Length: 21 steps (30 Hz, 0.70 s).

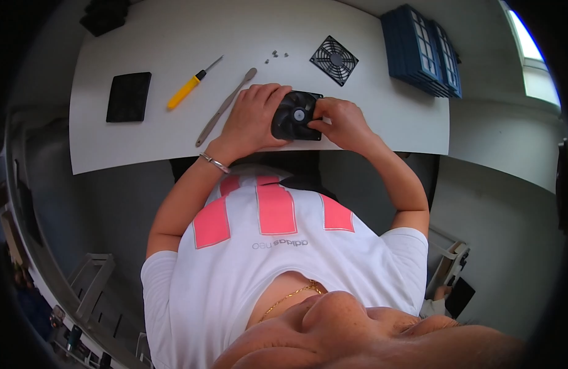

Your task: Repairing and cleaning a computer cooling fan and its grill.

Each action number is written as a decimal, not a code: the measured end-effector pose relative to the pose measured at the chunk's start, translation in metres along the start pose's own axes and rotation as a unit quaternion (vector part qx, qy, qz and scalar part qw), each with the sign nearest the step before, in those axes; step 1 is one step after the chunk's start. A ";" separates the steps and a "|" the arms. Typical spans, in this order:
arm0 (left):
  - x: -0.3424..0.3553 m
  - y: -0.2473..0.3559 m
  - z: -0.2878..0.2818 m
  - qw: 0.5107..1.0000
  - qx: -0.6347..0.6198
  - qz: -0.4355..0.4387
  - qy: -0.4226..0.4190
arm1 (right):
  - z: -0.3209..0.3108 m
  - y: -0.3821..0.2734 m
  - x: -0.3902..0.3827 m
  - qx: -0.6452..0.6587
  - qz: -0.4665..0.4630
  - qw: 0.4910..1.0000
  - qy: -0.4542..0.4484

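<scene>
My left hand [256, 117] grips a square black cooling fan [296, 120] by its left side, at the front part of the white desk. The fan's blades and pale round hub face up. My right hand [339, 123] is closed at the fan's right side, thumb and finger pressed on it; whether a small piece is between them I cannot make out. Left of my hands lie a long grey flat tool [216, 120], a yellow-handled screwdriver [184, 92] and a black square panel [129, 96]. Beyond the fan are several small light pieces [275, 54] and a black fan guard [334, 60].
A stack of blue framed items [410, 52] stands at the desk's back right, and a dark object [102, 18] at the back left. The white desk [142, 147] has its front edge by my wrists. Part of another person [436, 304] shows at the lower right.
</scene>
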State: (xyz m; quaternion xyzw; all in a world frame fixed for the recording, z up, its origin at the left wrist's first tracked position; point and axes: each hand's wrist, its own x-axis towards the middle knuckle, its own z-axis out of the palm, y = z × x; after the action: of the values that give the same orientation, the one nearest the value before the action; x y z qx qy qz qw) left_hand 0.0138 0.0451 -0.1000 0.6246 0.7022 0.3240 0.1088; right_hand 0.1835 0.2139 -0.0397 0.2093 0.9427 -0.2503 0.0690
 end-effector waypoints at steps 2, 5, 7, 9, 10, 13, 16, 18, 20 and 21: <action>0.000 0.001 -0.001 1.000 0.000 -0.005 0.000 | 0.001 -0.003 -0.001 -0.024 -0.005 1.000 0.011; -0.001 0.000 -0.001 1.000 -0.003 -0.009 0.003 | 0.001 -0.006 -0.004 -0.038 -0.031 0.998 0.050; -0.001 -0.002 0.000 1.000 0.001 -0.005 0.003 | -0.003 -0.008 -0.005 0.001 -0.028 0.998 0.058; -0.001 -0.002 0.000 1.000 0.005 -0.002 0.002 | -0.006 -0.007 -0.003 0.039 -0.025 0.997 0.066; -0.001 -0.001 0.000 1.000 0.003 -0.002 0.001 | -0.008 -0.004 0.000 0.011 -0.062 0.994 0.086; -0.002 0.000 -0.001 1.000 0.002 -0.003 -0.003 | -0.017 0.003 0.012 -0.062 -0.136 0.985 0.088; -0.001 0.001 -0.002 1.000 0.006 -0.004 -0.005 | -0.022 0.003 0.020 -0.102 -0.171 0.979 0.048; -0.001 0.001 -0.002 1.000 0.009 -0.005 -0.003 | -0.025 0.002 0.023 -0.097 -0.171 0.980 0.026; -0.001 0.000 -0.002 1.000 0.005 -0.005 -0.005 | -0.027 0.003 0.024 -0.114 -0.165 0.979 -0.016; -0.001 0.000 -0.002 1.000 0.005 -0.006 -0.004 | -0.026 0.003 0.024 -0.115 -0.166 0.979 -0.016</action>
State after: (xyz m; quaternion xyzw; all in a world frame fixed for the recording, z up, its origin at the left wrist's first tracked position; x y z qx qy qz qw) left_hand 0.0129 0.0441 -0.0990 0.6223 0.7073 0.3168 0.1104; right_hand 0.1624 0.2377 -0.0236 0.0364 0.9855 -0.1520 0.0653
